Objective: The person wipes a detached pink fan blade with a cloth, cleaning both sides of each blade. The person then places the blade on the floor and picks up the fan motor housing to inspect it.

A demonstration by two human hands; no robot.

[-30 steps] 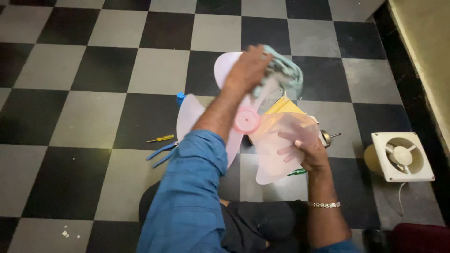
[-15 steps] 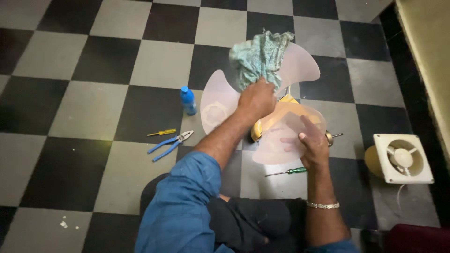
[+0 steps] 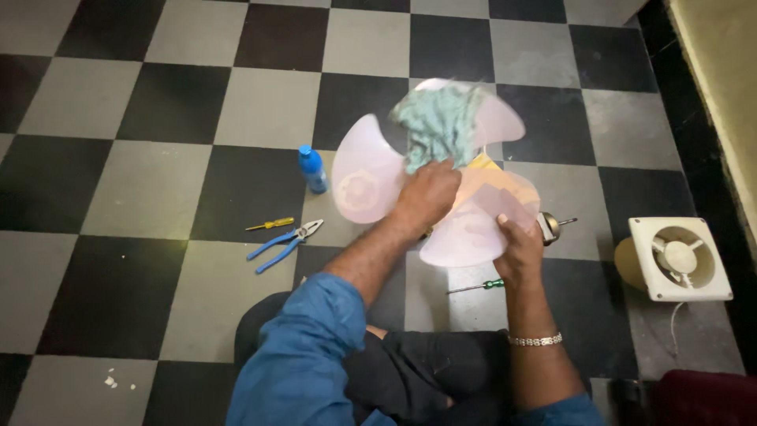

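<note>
Down on the checkered floor [image 3: 158, 189], left hand [image 3: 428, 193] pressed a green rag [image 3: 438, 126] onto the fan blade [image 3: 371, 177], fingers closed on it; right hand [image 3: 518, 248] gripped the blade's near edge, pliers [image 3: 285, 241] well apart.

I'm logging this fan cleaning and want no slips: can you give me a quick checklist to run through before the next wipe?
1. Left hand on the green cloth: ok, it presses the cloth to the fan blade.
2. Right hand steadying the blade's lower lobe: ok.
3. Green screwdriver apart from the hands: ok, on the floor by the right wrist.
4. Blue pliers and yellow screwdriver apart from the blade: ok.
5. Blue bottle upright: ok, though close to the blade.
6. Blade clean: cannot tell.
</note>
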